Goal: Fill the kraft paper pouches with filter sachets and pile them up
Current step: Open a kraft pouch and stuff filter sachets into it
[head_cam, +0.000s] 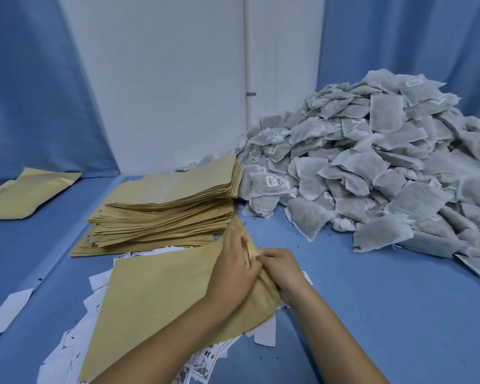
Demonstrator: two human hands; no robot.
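Note:
A flat kraft paper pouch [155, 300] lies in front of me on scattered white labels. My left hand [234, 275] rests on its right end with fingers pinching the edge. My right hand [280, 268] pinches the same edge from the right side. The two hands touch at the pouch's mouth. A tall stack of empty kraft pouches [166, 212] stands just behind. A big heap of white filter sachets [372, 167] with greenish filling fills the right side.
A loose kraft sheet [25, 195] lies at the far left. White printed labels [203, 364] are strewn under and around the pouch. Blue cloth [372, 314] covers the table; blue curtains and a white wall stand behind. Green crumbs dot the cloth.

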